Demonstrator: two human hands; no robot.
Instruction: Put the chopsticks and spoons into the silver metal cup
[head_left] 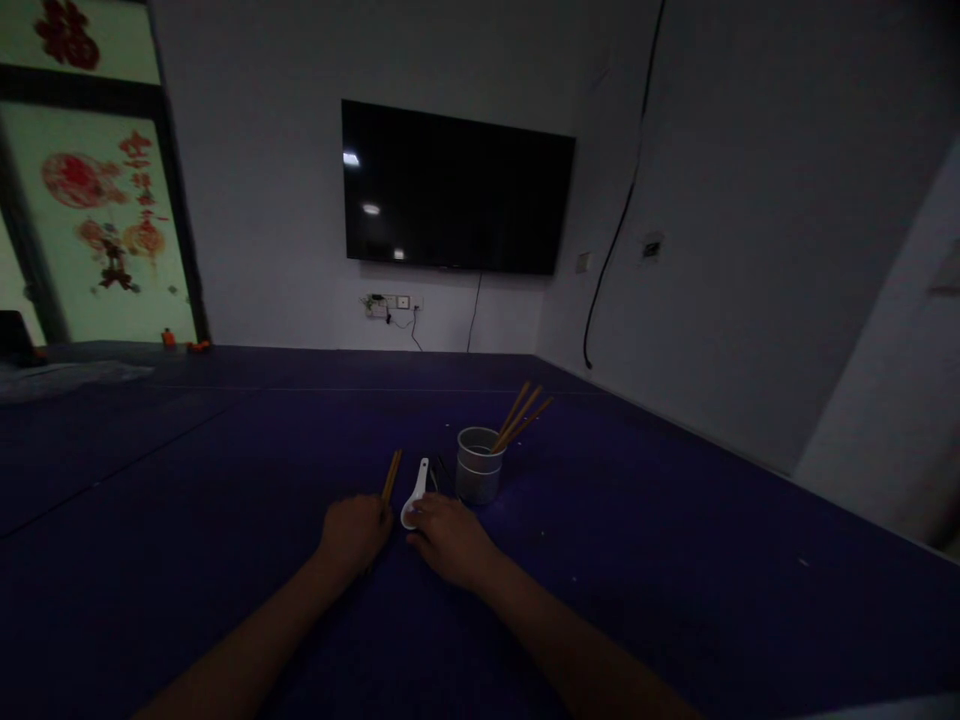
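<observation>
My left hand point(355, 532) rests low over the purple surface, its fingers closed round a pair of wooden chopsticks point(391, 476) whose ends stick out ahead of it. Just to the right lies a white soup spoon point(421, 480), handle pointing away from me. The fingers of my right hand point(452, 540) are closed at the bowl of the spoon and partly cover it. A thin dark utensil point(434, 480) lies beside the spoon, mostly hidden and too dim to name. Beyond my right hand stands a grey metal cup point(478, 478) with several wooden chopsticks point(523, 415) leaning out to the right.
The purple surface point(225, 480) stretches to the walls. A large dark television point(457, 190) hangs ahead, above sockets and cords point(397, 302). A black cable point(624, 215) hangs at the right. Small orange objects point(169, 338) stand by the decorated door point(112, 220) at far left.
</observation>
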